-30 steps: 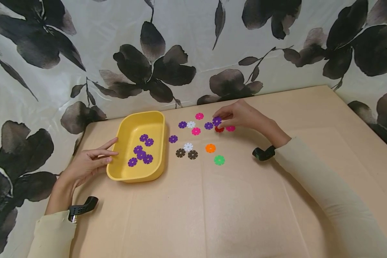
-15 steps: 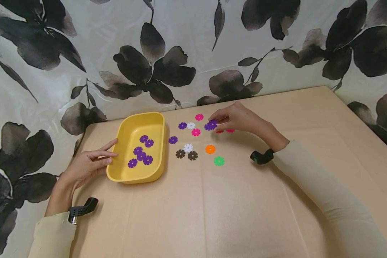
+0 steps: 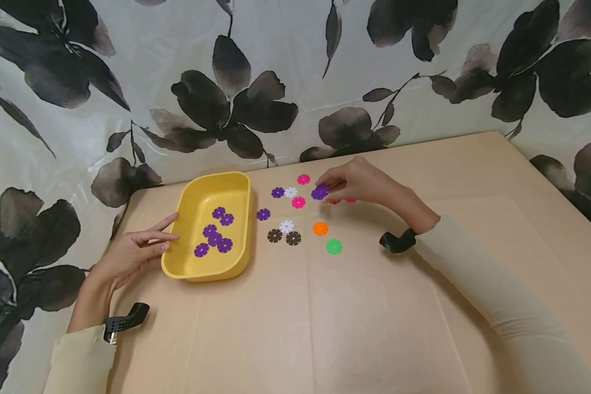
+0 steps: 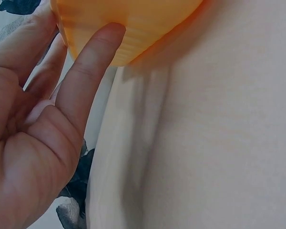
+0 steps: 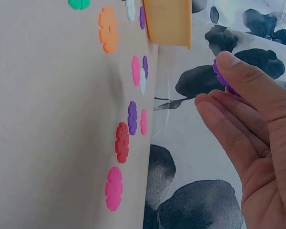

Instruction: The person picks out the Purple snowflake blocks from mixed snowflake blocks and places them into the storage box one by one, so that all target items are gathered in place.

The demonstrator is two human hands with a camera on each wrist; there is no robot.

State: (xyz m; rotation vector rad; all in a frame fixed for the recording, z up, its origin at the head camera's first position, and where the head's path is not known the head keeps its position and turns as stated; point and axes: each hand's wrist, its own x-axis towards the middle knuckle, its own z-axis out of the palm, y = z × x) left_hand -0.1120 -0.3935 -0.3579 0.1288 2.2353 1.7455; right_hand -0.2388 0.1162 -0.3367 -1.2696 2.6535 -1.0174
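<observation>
The right hand (image 3: 358, 180) pinches a purple disc (image 5: 219, 74) above the table (image 3: 374, 306), right of a yellow tray (image 3: 207, 190) holding similar discs (image 3: 214, 239); the left hand (image 3: 130, 254), fingers spread, touches the tray's left side.

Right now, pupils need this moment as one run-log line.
left hand: touching yellow rectangular tray | right hand: pinching purple notched disc | in tray: purple notched discs | beige table: orange notched disc, green notched disc

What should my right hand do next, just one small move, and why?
Probably carry the pinched purple disc over to the yellow tray and let go there: the right hand already holds it above the table, and all the discs inside are purple.
</observation>
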